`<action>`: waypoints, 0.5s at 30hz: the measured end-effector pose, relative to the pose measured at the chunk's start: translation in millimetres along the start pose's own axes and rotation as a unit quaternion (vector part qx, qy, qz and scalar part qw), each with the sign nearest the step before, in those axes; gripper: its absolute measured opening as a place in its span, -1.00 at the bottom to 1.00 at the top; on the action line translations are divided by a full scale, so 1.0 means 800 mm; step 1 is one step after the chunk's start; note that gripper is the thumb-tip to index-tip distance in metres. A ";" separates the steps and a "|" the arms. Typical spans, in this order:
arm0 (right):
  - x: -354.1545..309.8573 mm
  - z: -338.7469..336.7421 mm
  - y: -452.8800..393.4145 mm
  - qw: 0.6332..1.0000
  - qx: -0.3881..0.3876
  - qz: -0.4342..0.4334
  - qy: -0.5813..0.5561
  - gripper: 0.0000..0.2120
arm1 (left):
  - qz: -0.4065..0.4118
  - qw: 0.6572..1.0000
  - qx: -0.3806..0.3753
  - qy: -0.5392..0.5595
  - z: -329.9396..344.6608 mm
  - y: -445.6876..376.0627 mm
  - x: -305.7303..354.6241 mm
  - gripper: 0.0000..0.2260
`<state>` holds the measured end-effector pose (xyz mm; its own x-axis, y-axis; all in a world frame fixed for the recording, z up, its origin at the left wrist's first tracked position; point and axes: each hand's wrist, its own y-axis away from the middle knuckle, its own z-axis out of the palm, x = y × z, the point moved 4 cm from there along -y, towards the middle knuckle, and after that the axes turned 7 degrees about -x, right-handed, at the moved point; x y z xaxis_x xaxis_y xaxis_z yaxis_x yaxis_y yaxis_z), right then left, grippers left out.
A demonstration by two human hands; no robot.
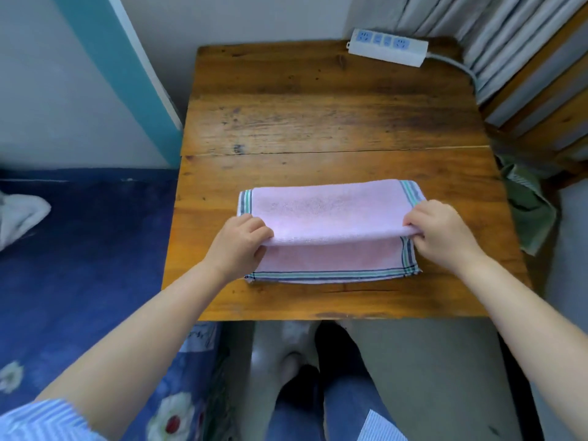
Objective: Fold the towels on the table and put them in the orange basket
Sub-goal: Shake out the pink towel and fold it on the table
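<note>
I am watching one pink towel [331, 211] lying on the near half of the wooden table [318, 106], and I judge the fold to be midway: the far layer is being carried over the near one, and the near striped hem is lying uncovered toward the table's front edge. The left hand [237, 241] is pinching the raised fold at the towel's left end, and the right hand [442, 233] is pinching it at the right end, both with fingers curled round the cloth. At least one more fold seems to be waiting. The orange basket is not showing anywhere, so the putting-away is not yet done, and I cannot tell whether other towels are waiting.

The towel is looking like soft, nubby terry, limp and sagging between the hands, with blue and green stripes along its borders. The table is looking hard, with worn, dark-grained planks and a seam crossing behind the towel. A white power strip [386, 46] is sitting at the table's far right corner.
</note>
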<state>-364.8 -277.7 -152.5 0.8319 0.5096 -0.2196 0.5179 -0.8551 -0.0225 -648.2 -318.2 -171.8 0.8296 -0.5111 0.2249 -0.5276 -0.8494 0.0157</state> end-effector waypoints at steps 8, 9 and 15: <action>-0.008 0.041 0.040 1.000 0.009 0.006 0.000 -0.75 | -0.013 1.000 0.004 0.002 0.040 0.032 0.020 -0.88; -0.006 0.047 0.045 1.000 0.008 0.006 0.003 -0.75 | -0.013 1.000 0.009 0.005 0.047 0.034 0.022 -0.80; -0.001 0.082 0.067 1.000 -0.014 -0.006 0.008 -0.74 | -0.017 0.999 -0.009 -0.042 0.081 0.046 0.036 -0.73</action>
<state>-350.6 -329.7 -217.6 0.8284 0.5221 -0.2029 0.5337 -0.8457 0.0029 -632.0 -372.6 -228.2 0.8589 -0.4920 0.1422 -0.5016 -0.8642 0.0400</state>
